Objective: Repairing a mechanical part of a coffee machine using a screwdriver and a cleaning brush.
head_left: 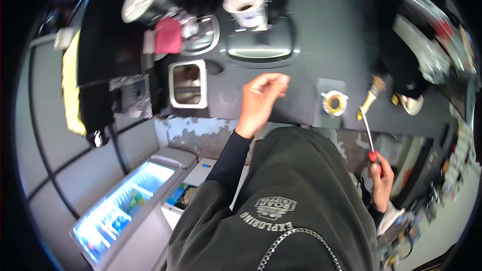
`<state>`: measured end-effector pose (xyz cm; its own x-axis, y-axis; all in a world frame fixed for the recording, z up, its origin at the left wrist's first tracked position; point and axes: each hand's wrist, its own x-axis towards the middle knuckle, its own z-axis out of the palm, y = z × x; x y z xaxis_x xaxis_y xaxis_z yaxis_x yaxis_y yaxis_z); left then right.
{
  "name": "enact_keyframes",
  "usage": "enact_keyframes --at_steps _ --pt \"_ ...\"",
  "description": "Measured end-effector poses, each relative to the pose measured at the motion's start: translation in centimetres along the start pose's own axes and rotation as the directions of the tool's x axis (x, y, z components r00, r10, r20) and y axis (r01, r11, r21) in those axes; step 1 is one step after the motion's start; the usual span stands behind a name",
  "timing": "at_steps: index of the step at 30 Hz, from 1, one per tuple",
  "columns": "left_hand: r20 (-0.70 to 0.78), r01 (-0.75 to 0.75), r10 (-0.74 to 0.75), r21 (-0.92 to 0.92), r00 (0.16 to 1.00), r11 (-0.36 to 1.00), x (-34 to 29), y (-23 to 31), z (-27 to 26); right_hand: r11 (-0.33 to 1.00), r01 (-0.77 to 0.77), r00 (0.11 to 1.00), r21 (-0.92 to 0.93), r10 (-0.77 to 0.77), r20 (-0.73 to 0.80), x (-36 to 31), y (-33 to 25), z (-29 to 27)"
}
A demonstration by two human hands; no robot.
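Observation:
Over the near part of the dark counter [226, 90], my left hand [261, 100] hangs with its fingers curled and the thumb against them. Whatever it may hold is too small or hidden to make out. My right hand [382, 183], lower and to the right, is wrapped round the red handle of a screwdriver [368, 130]. The long metal shaft points forward to the counter's edge. Close to its tip lies a wooden-handled brush [372, 94]. Left of the brush stands a small ring-shaped metal part [334, 103] with a yellowish inside.
Ahead is a coffee machine [261, 45] with a white paper cup [251, 15] on it. To the left are a square metal container [188, 84] and a red cloth [168, 36]. Plastic packages [422, 50] lie at the right. A lit display case [123, 213] is at the lower left.

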<state>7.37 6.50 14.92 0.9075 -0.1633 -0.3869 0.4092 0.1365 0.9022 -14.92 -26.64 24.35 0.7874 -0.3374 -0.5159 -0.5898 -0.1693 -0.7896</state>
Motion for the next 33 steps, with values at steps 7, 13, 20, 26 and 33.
enact_keyframes --at_steps 7,13,20,26,33 --pt "-0.374 0.063 0.529 0.856 0.762 0.514 -0.9 -4.5 -23.7 0.993 -0.003 0.993 -0.118 0.017 0.113 3.3 0.4 1.0" --pt "-0.070 -0.196 0.754 0.946 0.653 0.258 1.8 -3.1 -25.7 0.993 0.011 0.986 -0.116 0.008 0.167 4.7 -2.4 2.4" --pt "-0.308 0.040 0.565 0.899 0.766 0.437 3.3 -2.5 -27.0 0.991 0.014 0.993 -0.137 0.002 0.114 3.4 -1.9 2.7" --pt "-0.233 -0.044 0.560 0.899 0.795 0.436 3.0 -4.0 -29.8 0.996 -0.073 0.996 -0.061 0.075 0.044 1.4 -2.3 3.9" --pt "-0.321 -0.157 0.541 0.734 0.777 0.661 2.7 -2.9 -27.5 0.971 -0.105 0.993 0.215 0.091 0.073 1.0 -0.8 4.1"
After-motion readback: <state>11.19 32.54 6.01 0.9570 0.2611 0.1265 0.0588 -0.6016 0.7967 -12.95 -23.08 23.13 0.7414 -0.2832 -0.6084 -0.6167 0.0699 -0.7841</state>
